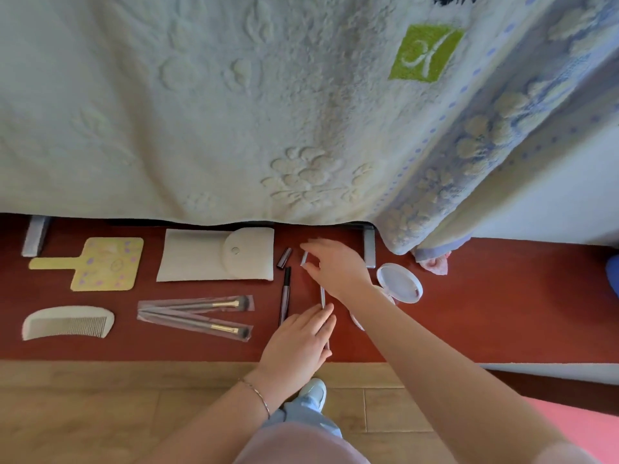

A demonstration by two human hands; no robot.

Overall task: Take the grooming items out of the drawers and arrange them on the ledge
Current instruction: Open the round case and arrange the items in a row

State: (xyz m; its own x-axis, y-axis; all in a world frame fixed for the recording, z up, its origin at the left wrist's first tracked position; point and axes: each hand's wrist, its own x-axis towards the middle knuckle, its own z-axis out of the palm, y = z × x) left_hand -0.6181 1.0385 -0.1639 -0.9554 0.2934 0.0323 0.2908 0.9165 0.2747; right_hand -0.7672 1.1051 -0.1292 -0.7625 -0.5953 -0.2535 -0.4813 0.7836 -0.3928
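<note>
Here a thin, light, stiff pencil lies on the red ledge, pinched low by the left hand, its small cap clamped in the right hand fingers, best gripped mid-shaft.

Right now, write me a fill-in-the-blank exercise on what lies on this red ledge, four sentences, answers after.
1. The comb lies directly below the yellow hand ____.
2. The white pouch sits above ____ wrapped makeup brushes.
3. The left hand wears a thin ____ at the wrist.
4. The right hand pinches a small ____ cap.

Answers: mirror; two; bracelet; silver
</note>
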